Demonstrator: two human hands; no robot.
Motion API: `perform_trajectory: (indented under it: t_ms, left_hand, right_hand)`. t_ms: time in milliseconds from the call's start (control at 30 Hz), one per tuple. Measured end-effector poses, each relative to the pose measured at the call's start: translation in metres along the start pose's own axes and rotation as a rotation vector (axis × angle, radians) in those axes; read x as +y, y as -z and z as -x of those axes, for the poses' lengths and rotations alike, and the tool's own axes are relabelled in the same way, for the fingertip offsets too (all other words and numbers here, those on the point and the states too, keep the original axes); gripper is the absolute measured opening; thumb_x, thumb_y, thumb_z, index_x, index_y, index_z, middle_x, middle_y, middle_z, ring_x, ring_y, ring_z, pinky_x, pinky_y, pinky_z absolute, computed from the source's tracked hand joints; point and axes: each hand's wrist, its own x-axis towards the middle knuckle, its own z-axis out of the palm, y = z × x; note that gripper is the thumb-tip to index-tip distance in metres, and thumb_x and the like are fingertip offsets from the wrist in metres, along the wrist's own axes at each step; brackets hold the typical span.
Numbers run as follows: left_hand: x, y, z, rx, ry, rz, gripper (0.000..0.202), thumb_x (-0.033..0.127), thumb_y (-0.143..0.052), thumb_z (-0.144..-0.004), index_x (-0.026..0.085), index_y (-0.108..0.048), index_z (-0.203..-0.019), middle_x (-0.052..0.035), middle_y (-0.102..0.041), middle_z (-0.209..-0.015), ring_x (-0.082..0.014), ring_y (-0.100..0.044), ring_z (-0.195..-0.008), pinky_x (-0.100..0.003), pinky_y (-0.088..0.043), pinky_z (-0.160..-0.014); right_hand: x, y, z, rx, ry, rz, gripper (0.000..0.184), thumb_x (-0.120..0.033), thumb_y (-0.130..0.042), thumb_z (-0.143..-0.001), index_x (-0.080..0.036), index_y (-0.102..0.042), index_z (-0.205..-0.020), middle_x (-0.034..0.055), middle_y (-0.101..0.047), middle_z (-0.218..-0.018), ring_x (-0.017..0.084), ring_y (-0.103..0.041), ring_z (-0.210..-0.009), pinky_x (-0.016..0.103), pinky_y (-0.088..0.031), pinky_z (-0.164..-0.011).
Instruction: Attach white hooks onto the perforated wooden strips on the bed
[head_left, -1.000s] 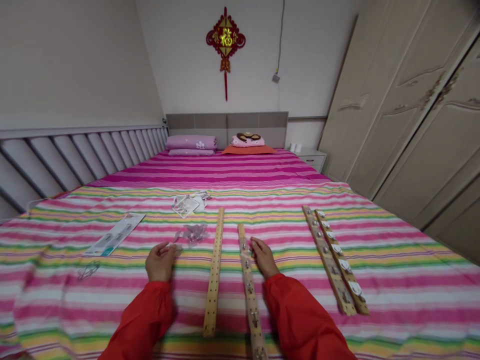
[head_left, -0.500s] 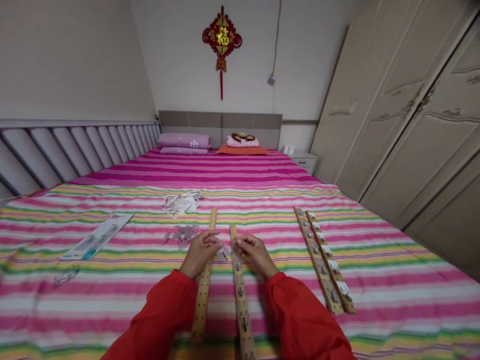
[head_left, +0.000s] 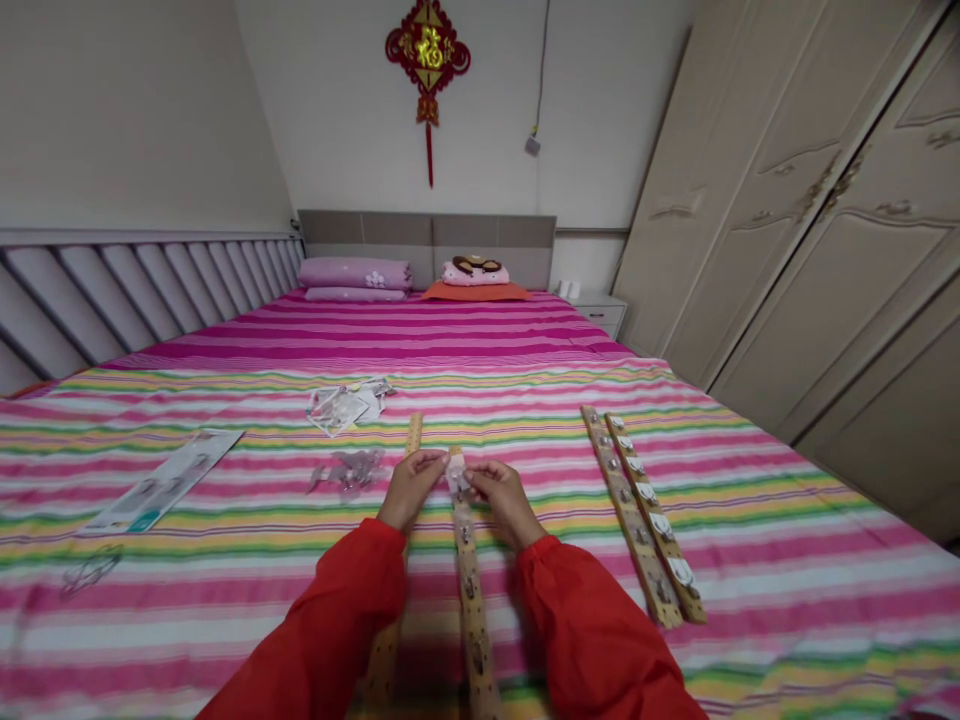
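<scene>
A narrow wooden strip (head_left: 469, 590) with holes lies lengthwise before me, with several small metal hooks on transparent backings along it. At its far end a transparent adhesive hook (head_left: 457, 482) lies over the wood. My left hand (head_left: 411, 490) pinches this hook's left edge between thumb and fingers. From the other side my right hand (head_left: 506, 497) has its fingertips closed at the hook's right edge. A second wooden strip (head_left: 414, 432) with bare holes runs beside it, partly hidden under my left hand and sleeve.
Two strips stand to the right: one with metal hooks (head_left: 628, 510), one with white hooks (head_left: 660, 525). Leftward lie a pile of transparent hooks (head_left: 352, 472), some cards (head_left: 346, 406), a long hook package (head_left: 165, 482) and a thin tangled item (head_left: 91, 570) on the striped bedspread.
The transparent hook, held by my left hand between the two strips before, now lies over the far end of the right one. Both hands have moved closer together around it.
</scene>
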Motion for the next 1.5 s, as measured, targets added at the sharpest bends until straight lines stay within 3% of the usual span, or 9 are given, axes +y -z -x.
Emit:
perform_trajectory:
  t_ms: [133,433,767,1167,1333,1433,1500]
  left_hand:
    - [-0.011,-0.004,-0.018,-0.04,0.071,-0.004,0.046,0.047,-0.077,-0.046,0.014,-0.062,-0.075,0.0005,-0.061,-0.058,-0.0123,-0.058,-0.058,-0.025,-0.044,-0.058]
    - [-0.043,-0.007,-0.054,0.09,0.064,-0.042,0.032,0.035,-0.072,-0.049,0.015,-0.059,-0.07,0.0035,-0.056,-0.052,-0.0101,-0.052,-0.048,-0.024,-0.041,-0.051]
    - [-0.058,-0.011,-0.063,0.154,0.028,-0.18,0.012,0.022,-0.064,-0.054,0.015,-0.06,-0.063,0.0018,-0.06,-0.054,-0.0136,-0.058,-0.056,-0.025,-0.044,-0.057]
    - [-0.079,-0.01,-0.067,0.192,0.013,-0.31,0.012,0.017,-0.062,-0.061,0.014,-0.064,-0.072,-0.0004,-0.065,-0.064,-0.0152,-0.061,-0.065,-0.025,-0.047,-0.063]
    - [-0.078,-0.009,-0.063,0.144,-0.03,-0.338,0.033,0.014,-0.061,-0.064,0.015,-0.068,-0.095,-0.0012,-0.068,-0.071,-0.0156,-0.061,-0.066,-0.027,-0.049,-0.067]
    - [-0.077,-0.007,-0.06,0.064,-0.078,-0.371,0.033,0.015,-0.056,-0.069,0.016,-0.07,-0.1,-0.0052,-0.071,-0.087,-0.0186,-0.063,-0.08,-0.03,-0.049,-0.079]
    - [-0.077,-0.006,-0.059,0.007,-0.111,-0.412,0.032,0.016,-0.054,-0.072,0.017,-0.072,-0.099,-0.0063,-0.07,-0.093,-0.0206,-0.063,-0.09,-0.031,-0.047,-0.086]
  right_hand:
    - [0.005,-0.001,-0.02,0.123,0.031,-0.024,0.022,-0.025,-0.075,-0.054,-0.015,-0.066,-0.072,-0.0028,-0.061,-0.052,0.009,-0.049,-0.044,0.022,-0.038,-0.045]
    - [0.028,0.0,-0.054,0.158,0.055,0.037,0.017,-0.023,-0.07,-0.051,-0.017,-0.064,-0.066,-0.0044,-0.058,-0.048,0.009,-0.047,-0.041,0.023,-0.038,-0.043]
    - [0.049,0.007,-0.063,0.167,0.055,0.092,0.014,-0.022,-0.064,-0.053,-0.016,-0.064,-0.066,-0.0043,-0.058,-0.048,0.01,-0.047,-0.042,0.022,-0.037,-0.044]
    - [0.065,0.013,-0.07,0.18,0.063,0.187,0.014,-0.024,-0.063,-0.055,-0.017,-0.065,-0.067,-0.0032,-0.059,-0.052,0.012,-0.051,-0.048,0.023,-0.039,-0.046]
    - [0.067,0.017,-0.07,0.168,0.111,0.263,0.032,-0.023,-0.063,-0.059,-0.019,-0.07,-0.09,-0.0028,-0.062,-0.06,0.015,-0.053,-0.056,0.026,-0.044,-0.055]
    - [0.062,0.019,-0.067,0.086,0.232,0.457,0.028,-0.023,-0.059,-0.067,-0.022,-0.074,-0.091,0.0008,-0.066,-0.073,0.019,-0.058,-0.072,0.031,-0.047,-0.071]
    - [0.059,0.018,-0.065,0.045,0.27,0.606,0.027,-0.02,-0.056,-0.072,-0.024,-0.075,-0.091,0.0015,-0.063,-0.071,0.019,-0.057,-0.073,0.032,-0.046,-0.074]
